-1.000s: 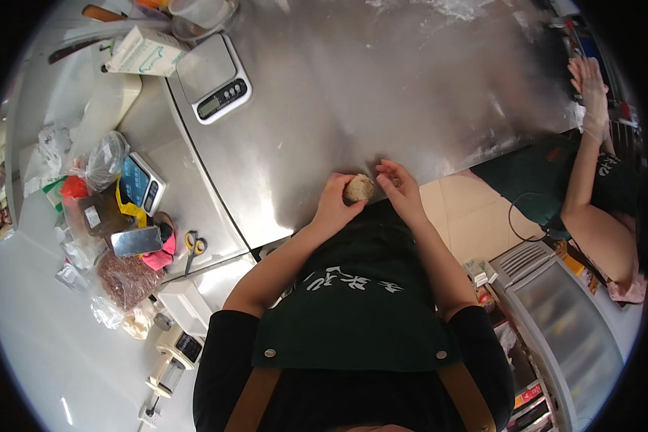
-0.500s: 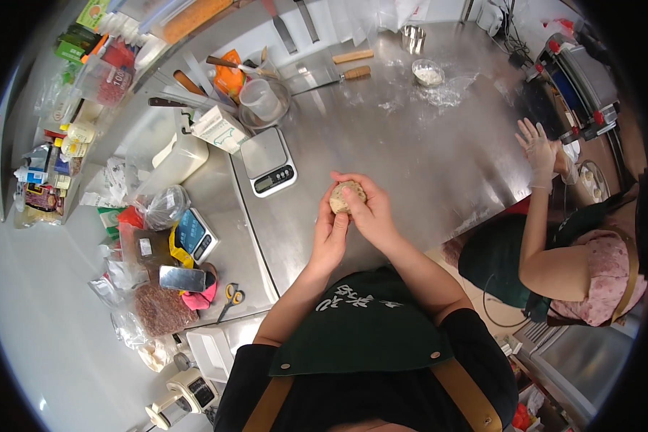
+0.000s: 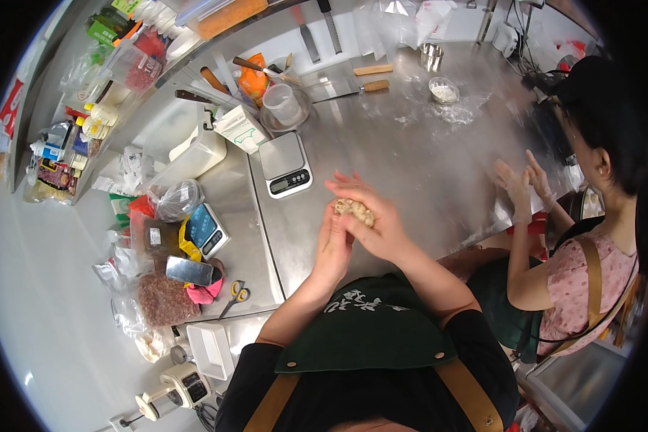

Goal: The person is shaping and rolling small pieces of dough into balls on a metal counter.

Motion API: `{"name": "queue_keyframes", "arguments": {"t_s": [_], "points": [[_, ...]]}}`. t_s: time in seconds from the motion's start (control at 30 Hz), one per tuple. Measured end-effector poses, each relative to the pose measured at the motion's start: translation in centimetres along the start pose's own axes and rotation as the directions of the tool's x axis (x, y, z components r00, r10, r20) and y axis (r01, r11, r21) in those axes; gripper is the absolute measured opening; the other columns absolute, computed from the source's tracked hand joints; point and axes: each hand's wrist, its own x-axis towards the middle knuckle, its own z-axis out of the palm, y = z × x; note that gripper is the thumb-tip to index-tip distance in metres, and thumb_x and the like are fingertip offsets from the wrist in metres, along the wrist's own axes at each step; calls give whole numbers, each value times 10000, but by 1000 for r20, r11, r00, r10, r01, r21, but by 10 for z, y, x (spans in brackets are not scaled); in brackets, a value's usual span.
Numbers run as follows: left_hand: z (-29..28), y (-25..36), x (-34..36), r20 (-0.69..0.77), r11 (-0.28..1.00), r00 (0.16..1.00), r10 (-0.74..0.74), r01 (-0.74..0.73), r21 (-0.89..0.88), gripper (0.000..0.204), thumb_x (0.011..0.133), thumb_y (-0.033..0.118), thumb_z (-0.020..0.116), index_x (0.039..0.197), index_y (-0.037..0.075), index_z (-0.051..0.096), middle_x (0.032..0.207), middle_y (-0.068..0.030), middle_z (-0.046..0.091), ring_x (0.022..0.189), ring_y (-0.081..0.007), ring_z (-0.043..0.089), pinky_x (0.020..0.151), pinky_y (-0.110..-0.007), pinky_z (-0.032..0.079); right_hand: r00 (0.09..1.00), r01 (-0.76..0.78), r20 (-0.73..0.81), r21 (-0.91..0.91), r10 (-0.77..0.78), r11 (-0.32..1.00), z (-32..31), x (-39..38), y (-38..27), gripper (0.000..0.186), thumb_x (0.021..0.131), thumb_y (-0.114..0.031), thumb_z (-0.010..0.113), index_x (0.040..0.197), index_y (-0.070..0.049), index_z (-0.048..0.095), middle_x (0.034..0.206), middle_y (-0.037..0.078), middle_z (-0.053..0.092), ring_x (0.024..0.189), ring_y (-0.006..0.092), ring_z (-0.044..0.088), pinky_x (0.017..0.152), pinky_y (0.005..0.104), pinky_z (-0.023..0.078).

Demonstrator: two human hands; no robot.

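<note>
A rounded, lumpy beige ball of dough (image 3: 356,209) is pressed between my two hands above the steel worktop (image 3: 403,158). My left hand (image 3: 334,241) cups it from the left and below. Over its right side and top curls my right hand (image 3: 379,219), the thumb lying across the front of the dough. Part of the ball stays hidden behind my fingers and palms. A digital kitchen scale (image 3: 286,164) with nothing on its plate stands just left of and beyond my hands.
Left are a milk carton (image 3: 242,129), a second scale (image 3: 210,232), a phone (image 3: 189,271) and scissors (image 3: 235,298). At the back lie a scraper (image 3: 374,86) and a bowl of white powder (image 3: 443,91). A gloved co-worker (image 3: 561,266) stands at right.
My right hand has turned over the dough, covering more of its top. The co-worker has leaned in, gloved hands now lower over the worktop. The whole view has shifted slightly.
</note>
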Motion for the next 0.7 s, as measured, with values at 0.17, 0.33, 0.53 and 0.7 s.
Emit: {"name": "queue_keyframes", "arguments": {"t_s": [0.17, 0.33, 0.53, 0.7], "points": [[-13, 30, -2, 253, 925, 910, -330, 365, -105, 770, 925, 616, 309, 1380, -4, 256, 1348, -148, 399, 1283, -235, 399, 1046, -394, 352, 1000, 31, -5, 19, -31, 999, -14, 13, -34, 477, 780, -140, 694, 1219, -32, 542, 1244, 153, 584, 1304, 305, 419, 1119, 487, 203], [-4, 12, -10, 190, 996, 979, -77, 83, -24, 809, 912, 633, 303, 1410, 4, 205, 1386, -147, 359, 1305, -237, 369, 1039, -398, 357, 981, 87, 164, 113, -105, 990, -15, 12, -6, 539, 785, -316, 727, 1212, -33, 559, 1231, 145, 596, 1276, 317, 451, 1106, 503, 209], [-17, 16, -8, 106, 987, 982, -156, 159, -25, 869, 862, 703, 305, 1398, 23, 227, 1370, -121, 371, 1275, -230, 393, 1040, -397, 347, 972, 17, -232, 195, 29, 981, 11, 18, -26, 319, 871, -254, 626, 1098, -32, 596, 1211, 136, 610, 1270, 301, 462, 1098, 511, 229], [-26, 11, -2, 580, 841, 808, -101, 381, -384, 815, 893, 666, 285, 1342, -13, 300, 1242, -122, 467, 1164, -199, 473, 992, -348, 383, 967, 155, 209, -30, -145, 987, -17, 17, -1, 429, 871, -223, 604, 1239, -19, 521, 1335, 164, 503, 1328, 317, 380, 1102, 507, 222]]}}
